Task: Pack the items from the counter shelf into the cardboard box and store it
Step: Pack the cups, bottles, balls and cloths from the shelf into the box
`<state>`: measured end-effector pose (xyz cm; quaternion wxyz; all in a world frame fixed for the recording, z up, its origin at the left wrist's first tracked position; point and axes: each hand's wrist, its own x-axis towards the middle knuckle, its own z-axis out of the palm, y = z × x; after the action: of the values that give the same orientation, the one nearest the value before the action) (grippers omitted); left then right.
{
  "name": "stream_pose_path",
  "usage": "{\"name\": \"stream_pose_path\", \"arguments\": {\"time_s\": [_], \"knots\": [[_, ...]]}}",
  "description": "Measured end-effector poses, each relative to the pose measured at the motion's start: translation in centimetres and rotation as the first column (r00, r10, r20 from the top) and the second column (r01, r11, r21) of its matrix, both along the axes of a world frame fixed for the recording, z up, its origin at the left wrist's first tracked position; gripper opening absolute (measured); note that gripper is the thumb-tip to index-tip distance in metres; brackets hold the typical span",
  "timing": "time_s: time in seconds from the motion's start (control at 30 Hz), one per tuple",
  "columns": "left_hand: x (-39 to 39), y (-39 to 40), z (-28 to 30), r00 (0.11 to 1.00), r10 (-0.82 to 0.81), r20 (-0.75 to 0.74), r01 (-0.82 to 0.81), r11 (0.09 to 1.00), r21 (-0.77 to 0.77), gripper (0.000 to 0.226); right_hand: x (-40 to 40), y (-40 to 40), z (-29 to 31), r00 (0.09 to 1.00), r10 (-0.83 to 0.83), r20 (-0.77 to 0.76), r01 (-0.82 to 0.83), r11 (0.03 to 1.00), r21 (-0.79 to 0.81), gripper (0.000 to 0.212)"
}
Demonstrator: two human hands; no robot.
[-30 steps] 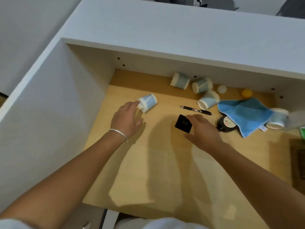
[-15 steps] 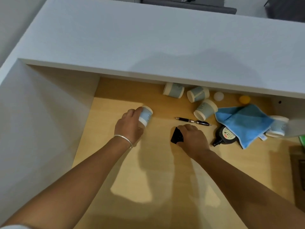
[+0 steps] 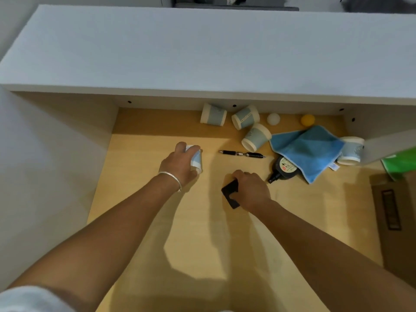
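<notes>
My left hand [image 3: 180,165] is closed around a blue and white paper cup [image 3: 196,157] above the wooden shelf [image 3: 144,210]. My right hand [image 3: 252,190] grips a flat black square object [image 3: 230,192] over the middle of the shelf. Three more paper cups [image 3: 213,114] [image 3: 245,117] [image 3: 256,136] lie on their sides at the back. A black pen [image 3: 242,154] lies in front of them. A blue cloth [image 3: 307,149] partly covers a black ink bottle [image 3: 284,168] and another cup [image 3: 351,150]. The cardboard box [image 3: 391,212] shows at the right edge.
A white ball [image 3: 273,119] and an orange ball [image 3: 307,120] rest by the back wall. The white counter top [image 3: 202,52] overhangs the shelf's rear. A white side panel [image 3: 51,165] bounds the left. A green item [image 3: 401,164] sits above the box.
Both hands have closed on their items and drawn back toward me: the left picked up the cup, the right lifted the black square. The camera tilted, so more counter top shows.
</notes>
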<state>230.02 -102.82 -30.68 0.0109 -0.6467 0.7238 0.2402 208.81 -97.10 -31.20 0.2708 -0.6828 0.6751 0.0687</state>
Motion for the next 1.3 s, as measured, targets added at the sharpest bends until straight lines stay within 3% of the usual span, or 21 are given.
{"name": "stream_pose_path", "arguments": {"time_s": [0.07, 0.2, 0.33, 0.6, 0.77, 1.0, 1.17, 1.3], "knots": [[-1.1, 0.8, 0.2, 0.999, 0.011, -0.036, -0.011, 1.0, 0.005, 0.066, -1.3, 1.0, 0.7, 0.999, -0.032, 0.041, 0.033, 0.999, -0.035, 0.038], [-4.6, 2.8, 1.4, 0.993, 0.01, -0.119, -0.01, 1.0, -0.004, 0.058, -5.2, 2.5, 3.8, 0.995, -0.077, 0.063, 0.083, 0.99, -0.114, 0.043], [-10.4, 3.8, 5.0, 0.966, -0.067, -0.251, 0.037, 0.992, -0.125, 0.056, -10.4, 4.1, 9.0, 0.992, -0.117, 0.036, 0.122, 0.964, -0.234, 0.039], [-24.3, 6.4, 14.2, 0.811, -0.293, -0.506, 0.134, 0.936, -0.326, 0.053, -21.6, 11.5, 19.3, 0.929, -0.356, 0.099, 0.364, 0.837, -0.409, 0.042], [-33.3, 9.3, 17.8, 0.709, -0.424, -0.563, 0.217, 0.891, -0.398, 0.055, -28.4, 16.5, 22.5, 0.841, -0.501, 0.203, 0.535, 0.718, -0.445, 0.047], [-43.2, 12.6, 19.0, 0.608, -0.548, -0.574, 0.344, 0.834, -0.432, 0.056, -36.3, 22.1, 22.5, 0.737, -0.649, 0.189, 0.643, 0.587, -0.492, 0.057], [-46.9, 14.5, 17.9, 0.607, -0.61, -0.509, 0.455, 0.792, -0.407, 0.075, -39.3, 24.5, 21.4, 0.709, -0.685, 0.168, 0.669, 0.577, -0.469, 0.063], [-45.7, 14.6, 17.2, 0.621, -0.585, -0.522, 0.438, 0.811, -0.387, 0.075, -39.2, 24.0, 21.1, 0.733, -0.658, 0.173, 0.646, 0.593, -0.48, 0.069]]}}
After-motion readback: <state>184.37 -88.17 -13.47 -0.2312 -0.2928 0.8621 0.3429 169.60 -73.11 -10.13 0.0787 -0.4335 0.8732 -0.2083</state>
